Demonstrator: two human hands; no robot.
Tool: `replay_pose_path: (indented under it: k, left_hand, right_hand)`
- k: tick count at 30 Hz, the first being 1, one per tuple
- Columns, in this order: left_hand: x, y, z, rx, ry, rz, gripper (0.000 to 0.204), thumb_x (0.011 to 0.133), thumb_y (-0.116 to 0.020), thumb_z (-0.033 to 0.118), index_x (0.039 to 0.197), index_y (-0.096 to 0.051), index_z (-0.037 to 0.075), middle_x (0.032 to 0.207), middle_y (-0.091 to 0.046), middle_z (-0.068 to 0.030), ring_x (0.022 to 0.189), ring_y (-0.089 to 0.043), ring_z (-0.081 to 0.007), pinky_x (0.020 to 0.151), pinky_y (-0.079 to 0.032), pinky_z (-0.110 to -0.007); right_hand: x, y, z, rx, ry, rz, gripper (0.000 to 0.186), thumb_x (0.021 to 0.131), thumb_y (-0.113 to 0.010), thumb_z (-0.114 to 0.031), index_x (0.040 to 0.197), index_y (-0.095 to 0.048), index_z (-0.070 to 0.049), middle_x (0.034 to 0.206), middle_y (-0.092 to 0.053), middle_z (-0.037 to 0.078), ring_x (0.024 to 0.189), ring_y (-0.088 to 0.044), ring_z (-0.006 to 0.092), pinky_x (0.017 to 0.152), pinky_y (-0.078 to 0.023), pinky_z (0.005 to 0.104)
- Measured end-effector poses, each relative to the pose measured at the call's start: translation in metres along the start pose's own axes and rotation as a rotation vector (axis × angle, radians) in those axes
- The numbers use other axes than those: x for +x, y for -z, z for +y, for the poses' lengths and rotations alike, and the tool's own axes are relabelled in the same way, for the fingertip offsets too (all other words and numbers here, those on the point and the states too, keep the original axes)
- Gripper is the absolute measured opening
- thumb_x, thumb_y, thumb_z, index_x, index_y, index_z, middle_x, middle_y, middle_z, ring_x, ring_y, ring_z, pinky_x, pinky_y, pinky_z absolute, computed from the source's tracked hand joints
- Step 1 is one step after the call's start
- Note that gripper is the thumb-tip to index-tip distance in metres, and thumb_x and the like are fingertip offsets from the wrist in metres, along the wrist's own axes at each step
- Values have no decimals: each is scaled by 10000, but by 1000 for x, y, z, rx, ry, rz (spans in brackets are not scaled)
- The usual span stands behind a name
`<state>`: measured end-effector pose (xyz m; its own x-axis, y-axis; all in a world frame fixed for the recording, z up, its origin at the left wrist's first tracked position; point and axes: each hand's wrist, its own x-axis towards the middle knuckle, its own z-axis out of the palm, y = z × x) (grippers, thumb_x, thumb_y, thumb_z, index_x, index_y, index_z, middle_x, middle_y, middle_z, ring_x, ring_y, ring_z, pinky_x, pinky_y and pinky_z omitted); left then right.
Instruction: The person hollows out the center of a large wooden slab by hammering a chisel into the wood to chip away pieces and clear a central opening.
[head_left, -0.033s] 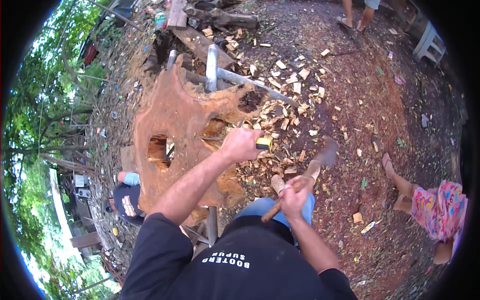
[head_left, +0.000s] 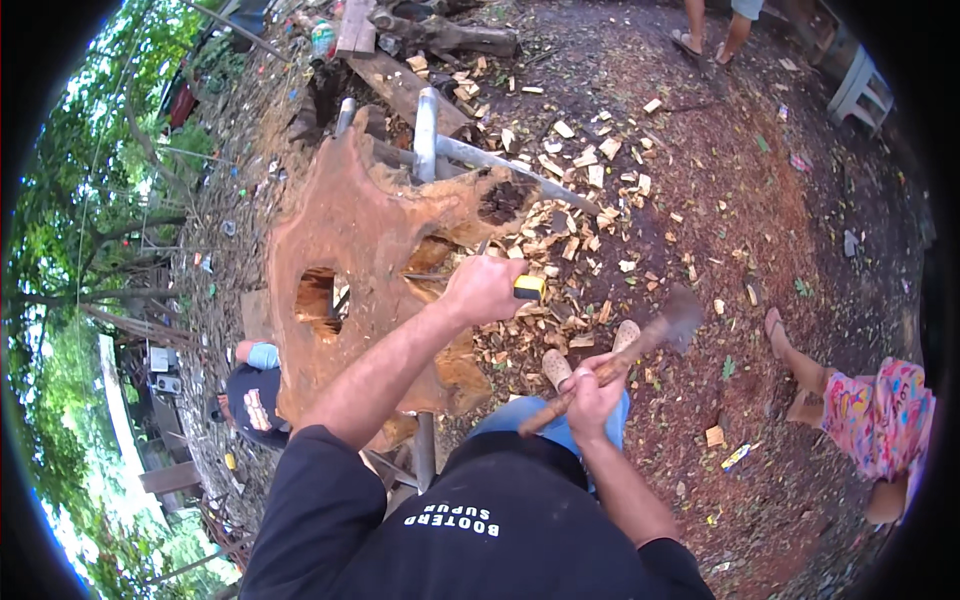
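My left hand [head_left: 485, 290] is closed round a chisel with a yellow and black handle [head_left: 529, 288]. Its thin metal blade [head_left: 427, 276] points left into a notch on the near right side of a large reddish-brown wood slab [head_left: 370, 225]. Farther left, a rectangular hole [head_left: 317, 303] is cut into the slab. Over my feet, my right hand [head_left: 597, 397] grips the wooden handle of a hatchet [head_left: 640, 346]. The hatchet head [head_left: 682, 318], blurred by motion, is out to the right, apart from the chisel.
Metal pipe supports [head_left: 425, 140] stand under the slab. Wood chips [head_left: 575, 240] cover the ground beside it. One person [head_left: 258, 405] is low beyond the slab at left; another in pink clothing [head_left: 875, 415] is at right. Legs [head_left: 735, 35] and a white plastic stool [head_left: 860, 92] show farther back.
The hatchet head has swung a little to the right and nearer me, and my right hand has turned with it. My left hand and the chisel stay nearly still.
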<state>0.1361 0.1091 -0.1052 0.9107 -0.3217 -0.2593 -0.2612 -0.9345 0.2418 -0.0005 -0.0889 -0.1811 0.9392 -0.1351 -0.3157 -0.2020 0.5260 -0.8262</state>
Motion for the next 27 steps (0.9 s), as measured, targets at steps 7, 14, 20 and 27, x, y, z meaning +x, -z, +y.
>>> replay_pose_path:
  k: [7,14,20,27]
  left_hand:
    - [1,-4,1,7,-2,1,246,733,-737,252,882,-623,92,775,-678,-136,769,-679,-329,722,-533,-458]
    - [-3,-8,5,25,19,22,239,715,-734,240,853,-604,94,764,-675,-129,770,-680,-327,700,-530,-465]
    - [-14,-15,-4,-1,-128,151,199,728,-721,205,791,-569,92,693,-641,-111,692,-659,-327,628,-516,-451]
    - [-34,16,0,-118,-267,383,282,817,-745,242,677,-552,91,621,-598,-87,596,-640,-286,544,-500,-389]
  right_hand:
    - [-1,-12,22,-709,103,-261,78,858,-540,-25,920,-494,-27,688,-566,40,566,-581,193,506,-446,354]
    - [-14,-18,22,-491,54,-141,275,796,-579,-120,1008,-473,20,703,-545,180,532,-558,319,569,-493,456]
    - [8,21,29,-746,106,-202,257,805,-597,-132,1006,-503,-2,691,-568,126,551,-574,292,546,-478,421]
    - [14,104,11,-510,-114,4,196,861,-538,-47,1046,-484,-13,712,-557,41,522,-567,134,465,-468,284]
